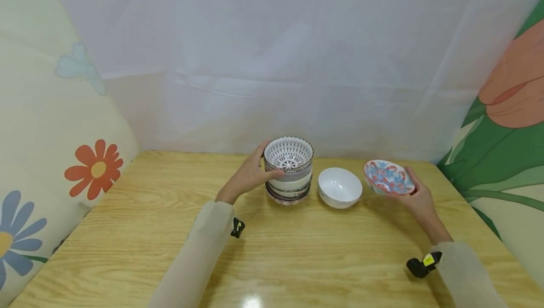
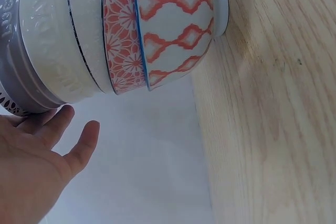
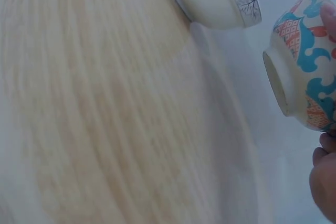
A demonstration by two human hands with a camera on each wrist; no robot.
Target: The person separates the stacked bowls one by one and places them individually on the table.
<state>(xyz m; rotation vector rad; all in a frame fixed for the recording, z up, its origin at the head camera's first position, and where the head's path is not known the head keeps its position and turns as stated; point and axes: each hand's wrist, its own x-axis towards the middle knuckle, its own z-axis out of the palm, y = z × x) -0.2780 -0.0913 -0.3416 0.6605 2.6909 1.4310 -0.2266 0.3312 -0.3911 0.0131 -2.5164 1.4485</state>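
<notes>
A stack of several bowls (image 1: pixel 290 185) stands near the back of the table, a black-and-white patterned bowl (image 1: pixel 288 153) on top. My left hand (image 1: pixel 251 172) grips the stack's upper part from the left, thumb in front and fingers around the far side. In the left wrist view, fingers touch a grey bowl (image 2: pixel 26 72); red-patterned bowls (image 2: pixel 176 30) sit lower down. My right hand (image 1: pixel 418 199) holds a red-and-blue patterned bowl (image 1: pixel 387 176) by its right side, tilted and raised above the table. The right wrist view shows its bare foot ring (image 3: pixel 277 82).
Between the stack and the held bowl stands a white bowl (image 1: pixel 339 186), upright on the wooden table (image 1: pixel 306 256). A pale sheet (image 1: pixel 272 62) hangs behind the table's back edge. Flower-patterned cloths (image 1: pixel 510 166) border both sides.
</notes>
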